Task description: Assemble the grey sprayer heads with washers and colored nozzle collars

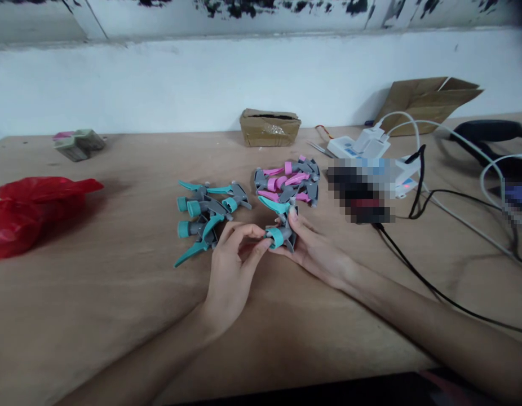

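My right hand (314, 248) grips a grey trigger spray head (290, 230) with a teal lever and a teal collar, its thumb on the grey body. From the left, my left hand (238, 259) pinches the open end of the teal collar (275, 237) between thumb and forefinger. Whether a small part sits between those fingertips I cannot make out. Several more teal-and-grey spray heads (206, 217) lie in a cluster just beyond my left hand. Behind the held one is a group of pink-and-grey spray heads (288, 179).
A red plastic bag (36, 208) lies at the left, with a small stack of bundles (79, 145) behind it. Against the wall stand a small cardboard box (270, 128) and an opened carton (425, 104). A white power strip (343, 148) and cables (438, 293) occupy the right side.
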A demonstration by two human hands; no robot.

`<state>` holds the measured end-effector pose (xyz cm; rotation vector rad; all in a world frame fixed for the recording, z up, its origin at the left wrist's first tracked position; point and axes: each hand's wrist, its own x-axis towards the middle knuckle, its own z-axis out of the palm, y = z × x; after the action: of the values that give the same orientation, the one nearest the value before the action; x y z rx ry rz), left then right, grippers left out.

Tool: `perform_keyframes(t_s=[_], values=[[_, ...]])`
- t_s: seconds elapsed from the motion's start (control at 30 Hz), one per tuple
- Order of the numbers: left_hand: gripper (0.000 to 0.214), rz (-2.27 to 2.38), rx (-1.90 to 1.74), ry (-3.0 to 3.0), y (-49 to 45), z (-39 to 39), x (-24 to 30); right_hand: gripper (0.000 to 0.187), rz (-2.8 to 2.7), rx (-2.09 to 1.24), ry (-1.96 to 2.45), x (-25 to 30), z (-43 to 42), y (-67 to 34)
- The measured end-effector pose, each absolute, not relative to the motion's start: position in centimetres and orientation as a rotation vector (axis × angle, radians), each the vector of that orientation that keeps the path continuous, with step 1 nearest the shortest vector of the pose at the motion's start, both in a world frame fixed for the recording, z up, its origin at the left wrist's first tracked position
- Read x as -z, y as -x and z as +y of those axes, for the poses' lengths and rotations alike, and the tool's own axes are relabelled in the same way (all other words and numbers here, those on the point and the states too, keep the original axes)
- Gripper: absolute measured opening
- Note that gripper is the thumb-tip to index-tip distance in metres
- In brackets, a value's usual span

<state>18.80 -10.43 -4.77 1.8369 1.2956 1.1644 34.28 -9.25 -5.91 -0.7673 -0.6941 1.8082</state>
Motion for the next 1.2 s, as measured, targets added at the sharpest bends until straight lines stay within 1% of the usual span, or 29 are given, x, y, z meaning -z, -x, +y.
perform_keyframes(t_s=[0.13, 0.33, 0.5, 0.67, 0.83, 1.07, 1.2], values=[[0.004, 1.260, -1.137, -1.804, -18.78, -10.21, 4.87, 0.022, -0.703, -1.773, 0.791, 6.01, -9.41, -34.15], [0.007, 1.249, -1.068, -1.914, -18.88, -10.37, 4.45, 0.023, -0.692, -1.736, 0.845, 6.09, -9.59, -34.02], [0.011, 1.285, -0.993, -1.993, -19.13, -10.49, 4.10, 0.020, -0.636, -1.690, 0.875, 5.94, -9.83, -33.84], [0.012, 1.318, -0.936, -2.014, -19.32, -10.50, 3.98, 0.021, -0.675, -1.665, 0.857, 6.19, -9.99, -33.94], [0.011, 1.294, -0.947, -2.033, -19.36, -10.75, 3.93, 0.022, -0.686, -1.682, 0.829, 6.16, -9.72, -34.34], [0.005, 1.285, -1.132, -1.932, -18.76, -10.52, 3.97, 0.027, -0.652, -1.771, 0.848, 5.80, -9.56, -34.52], [0.005, 1.281, -1.143, -1.902, -18.68, -10.60, 3.95, 0.028, -0.666, -1.776, 0.840, 6.06, -9.48, -34.67]])
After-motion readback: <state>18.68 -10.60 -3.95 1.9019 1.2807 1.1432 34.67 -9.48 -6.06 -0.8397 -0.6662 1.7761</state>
